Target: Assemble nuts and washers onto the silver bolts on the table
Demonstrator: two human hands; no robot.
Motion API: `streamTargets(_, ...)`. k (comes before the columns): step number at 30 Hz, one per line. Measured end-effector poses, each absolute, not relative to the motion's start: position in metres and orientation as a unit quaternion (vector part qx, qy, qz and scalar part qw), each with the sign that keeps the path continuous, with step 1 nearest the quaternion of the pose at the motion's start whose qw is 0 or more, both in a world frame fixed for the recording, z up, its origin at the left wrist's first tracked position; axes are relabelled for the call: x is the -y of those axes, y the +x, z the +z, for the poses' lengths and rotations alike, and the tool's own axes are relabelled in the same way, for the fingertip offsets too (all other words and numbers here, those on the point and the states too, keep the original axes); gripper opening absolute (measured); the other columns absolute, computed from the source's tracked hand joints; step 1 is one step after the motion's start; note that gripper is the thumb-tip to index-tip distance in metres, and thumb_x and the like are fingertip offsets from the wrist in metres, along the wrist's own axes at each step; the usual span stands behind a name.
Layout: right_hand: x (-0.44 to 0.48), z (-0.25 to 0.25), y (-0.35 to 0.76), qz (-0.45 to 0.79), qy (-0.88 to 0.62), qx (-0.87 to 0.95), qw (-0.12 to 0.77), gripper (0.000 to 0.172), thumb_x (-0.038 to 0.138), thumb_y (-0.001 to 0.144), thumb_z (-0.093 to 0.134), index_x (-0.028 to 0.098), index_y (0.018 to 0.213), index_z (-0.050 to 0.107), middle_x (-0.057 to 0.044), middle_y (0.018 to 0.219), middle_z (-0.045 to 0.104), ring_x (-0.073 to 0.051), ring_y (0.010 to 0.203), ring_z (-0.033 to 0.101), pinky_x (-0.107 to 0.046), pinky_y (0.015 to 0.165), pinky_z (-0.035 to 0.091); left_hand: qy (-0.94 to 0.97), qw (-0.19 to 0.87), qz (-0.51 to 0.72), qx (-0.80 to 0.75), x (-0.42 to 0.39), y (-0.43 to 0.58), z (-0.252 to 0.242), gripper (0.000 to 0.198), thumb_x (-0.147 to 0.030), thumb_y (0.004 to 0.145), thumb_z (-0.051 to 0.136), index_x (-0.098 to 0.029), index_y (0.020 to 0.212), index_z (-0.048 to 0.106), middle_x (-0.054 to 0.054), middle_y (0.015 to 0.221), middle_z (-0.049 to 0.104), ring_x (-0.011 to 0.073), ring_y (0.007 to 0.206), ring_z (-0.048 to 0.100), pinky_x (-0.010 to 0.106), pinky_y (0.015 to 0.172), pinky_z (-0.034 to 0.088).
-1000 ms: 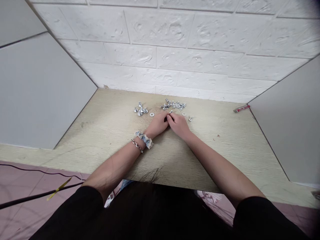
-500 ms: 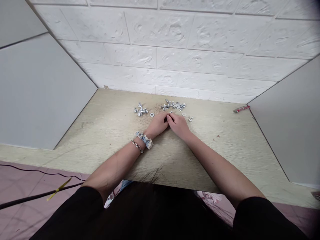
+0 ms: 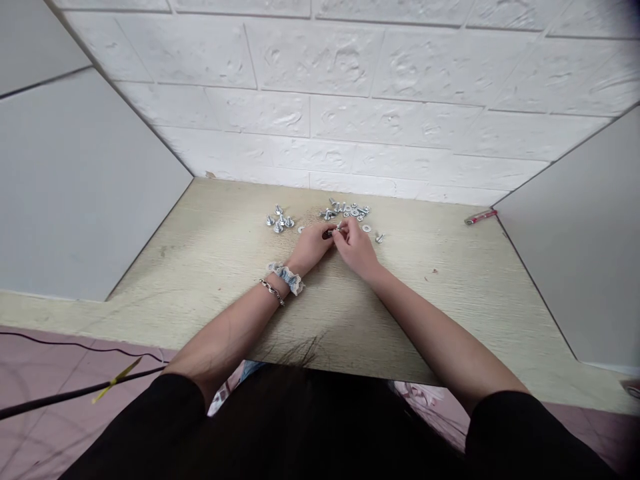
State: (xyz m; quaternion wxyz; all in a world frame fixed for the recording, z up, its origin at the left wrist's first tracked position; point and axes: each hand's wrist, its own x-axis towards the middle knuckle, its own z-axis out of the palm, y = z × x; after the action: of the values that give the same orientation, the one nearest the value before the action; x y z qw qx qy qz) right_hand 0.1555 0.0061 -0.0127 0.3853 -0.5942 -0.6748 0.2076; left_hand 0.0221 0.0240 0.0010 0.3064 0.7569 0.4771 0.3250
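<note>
In the head view, both hands are together, fingertips meeting over the tabletop (image 3: 480, 287). The left hand (image 3: 311, 247) and the right hand (image 3: 356, 248) are closed in a pinch on a small metal fastener (image 3: 339, 228); the fingers cover most of it, so its exact form cannot be told. Toward the body, the table's front edge (image 3: 350, 377) lies well apart from the hands, and the forearms cross above it. Beyond the hands, the white brick-patterned wall (image 3: 345, 113) closes off the far side. A grey panel on the left (image 3: 100, 187) and another on the right (image 3: 575, 247) bound the sides, each well apart from the nearer hand.

On the pale, wood-grained surface, a mixed pile of bolts, nuts and washers (image 3: 354, 213) lies just past the fingertips. A cluster of bolts (image 3: 279, 227) sits beyond the left hand, to its left, with a washer (image 3: 301, 229) partly hidden by that hand. Just right of the right hand lie a loose washer (image 3: 367, 229) and a single bolt (image 3: 380, 238). Far to the right, a red-handled tool (image 3: 482, 217) rests against the panel's foot. Below and left of the hands, a dark cable crosses above the pink floor (image 3: 40, 363).
</note>
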Motion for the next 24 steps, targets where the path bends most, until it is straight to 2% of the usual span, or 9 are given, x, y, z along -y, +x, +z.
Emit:
streamTargets(2,-0.007,-0.015,0.156,0.228,-0.562,0.684,0.406,0.021,0.027,0.081,0.047,0.022,0.101,0.051,-0.002,0.081,0.060,-0.017,0.067,0.054,-0.031,0.066,0.042,0.749,0.311,0.333,-0.480,-0.024,0.022,0.001,0.027,-0.014,0.078,0.056,-0.019,0.100,0.070,0.003,0.094,0.072,0.0177,0.085,0.063,0.028,0.081,0.047)
streamTargets(6,-0.009,-0.016,0.156,0.235,-0.519,0.696,0.436,0.022,0.024,0.080,0.046,0.020,0.099,0.056,-0.004,0.092,0.063,-0.016,0.069,0.055,-0.032,0.071,0.045,0.746,0.304,0.341,-0.484,-0.024,0.022,0.001,0.031,-0.013,0.078,0.056,-0.019,0.105,0.069,0.002,0.096,0.072,0.0169,0.085,0.063,0.029,0.083,0.047)
streamTargets(10,-0.009,-0.013,0.156,0.270,-0.521,0.665,0.462,0.022,0.028,0.080,0.049,0.020,0.098,0.060,-0.003,0.086,0.065,-0.015,0.066,0.055,-0.031,0.069,0.046,0.741,0.291,0.337,-0.502,-0.025,0.022,0.001,0.029,-0.015,0.078,0.059,-0.019,0.105,0.070,0.003,0.093,0.072,0.0158,0.081,0.063,0.027,0.081,0.047)
streamTargets(16,-0.012,-0.014,0.157,0.345,-0.511,0.614,0.493,0.022,0.034,0.080,0.053,0.019,0.094,0.062,-0.003,0.089,0.067,-0.015,0.075,0.059,-0.031,0.074,0.047,0.706,0.324,0.360,-0.517,-0.028,0.022,0.000,0.023,-0.024,0.076,0.064,-0.015,0.097,0.069,0.004,0.084,0.070,0.0146,0.074,0.060,0.026,0.073,0.046)
streamTargets(20,-0.017,-0.018,0.158,0.385,-0.506,0.585,0.502,0.023,0.039,0.078,0.056,0.018,0.088,0.060,-0.002,0.086,0.065,-0.014,0.073,0.057,-0.029,0.069,0.046,0.681,0.371,0.373,-0.509,-0.028,0.022,0.001,0.021,-0.024,0.075,0.066,-0.013,0.093,0.068,0.003,0.079,0.067,0.0125,0.070,0.057,0.025,0.069,0.044)
streamTargets(24,-0.021,-0.017,0.159,0.414,-0.504,0.553,0.518,0.026,0.043,0.074,0.060,0.018,0.079,0.059,0.000,0.073,0.062,-0.012,0.064,0.053,-0.027,0.061,0.045,0.674,0.390,0.379,-0.500,-0.026,0.023,0.003,0.019,-0.024,0.075,0.064,-0.013,0.091,0.067,0.001,0.075,0.065,0.0108,0.066,0.054,0.024,0.066,0.043)
